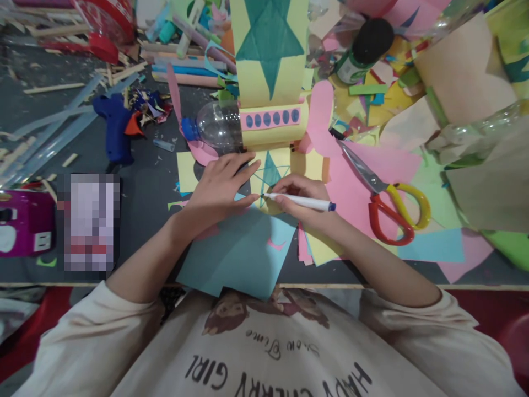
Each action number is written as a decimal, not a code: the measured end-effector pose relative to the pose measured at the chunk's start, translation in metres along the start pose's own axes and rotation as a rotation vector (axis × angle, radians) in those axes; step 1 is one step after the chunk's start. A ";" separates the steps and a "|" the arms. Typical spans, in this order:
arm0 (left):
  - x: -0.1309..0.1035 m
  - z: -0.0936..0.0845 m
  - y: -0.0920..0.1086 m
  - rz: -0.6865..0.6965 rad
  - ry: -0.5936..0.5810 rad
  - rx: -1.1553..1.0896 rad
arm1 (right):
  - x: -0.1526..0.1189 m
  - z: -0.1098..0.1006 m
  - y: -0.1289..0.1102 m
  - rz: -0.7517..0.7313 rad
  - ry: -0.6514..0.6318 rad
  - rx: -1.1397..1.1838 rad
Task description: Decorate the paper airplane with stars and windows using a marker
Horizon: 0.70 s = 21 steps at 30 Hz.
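Observation:
My right hand (303, 198) grips a white marker (303, 202) with a dark blue end. Its tip rests on a star (270, 168) outlined in green and partly coloured, on a yellow paper wing. My left hand (225, 184) lies flat with fingers spread on the left side of that paper. Just beyond is a clear plastic bottle (219, 124) with a blue cap, wrapped in yellow paper with a pink strip of blue ovals. The far yellow wing bears a large filled green star (270, 44). Pink paper pieces (321, 118) stick out at both bottle ends.
Scissors (378, 190) lie right on pink paper. A blue glue gun (115, 127), a blurred-out rectangular object (91, 223) and a purple item (27, 223) are left. Blue-green paper (239, 251) lies near my body. A black-capped bottle (366, 49) and paper scraps are at the back right.

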<state>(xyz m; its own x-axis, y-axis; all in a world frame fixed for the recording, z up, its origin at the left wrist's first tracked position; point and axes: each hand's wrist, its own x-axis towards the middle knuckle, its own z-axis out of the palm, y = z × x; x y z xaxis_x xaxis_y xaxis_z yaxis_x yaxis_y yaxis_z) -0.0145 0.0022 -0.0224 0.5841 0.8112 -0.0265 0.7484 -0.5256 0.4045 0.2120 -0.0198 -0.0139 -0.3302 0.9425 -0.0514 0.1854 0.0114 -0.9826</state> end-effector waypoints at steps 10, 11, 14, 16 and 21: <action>0.000 0.003 -0.001 0.007 0.031 -0.017 | -0.003 -0.006 -0.004 -0.047 -0.201 -0.086; 0.000 0.003 0.000 0.005 0.028 -0.015 | -0.003 -0.006 -0.004 -0.067 -0.211 -0.097; 0.000 0.002 0.000 0.003 0.020 -0.011 | -0.003 -0.005 -0.004 -0.111 -0.205 -0.118; -0.001 0.002 0.000 0.006 0.022 -0.012 | -0.003 -0.004 -0.002 -0.127 -0.123 -0.123; -0.001 0.001 -0.001 0.016 0.025 -0.010 | -0.002 -0.001 0.004 -0.070 0.069 -0.131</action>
<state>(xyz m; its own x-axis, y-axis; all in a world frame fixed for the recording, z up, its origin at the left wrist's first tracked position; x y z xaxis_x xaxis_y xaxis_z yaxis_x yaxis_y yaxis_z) -0.0156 0.0016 -0.0240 0.5874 0.8093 0.0031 0.7361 -0.5359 0.4135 0.2145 -0.0213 -0.0175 -0.2829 0.9586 0.0332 0.2847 0.1170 -0.9514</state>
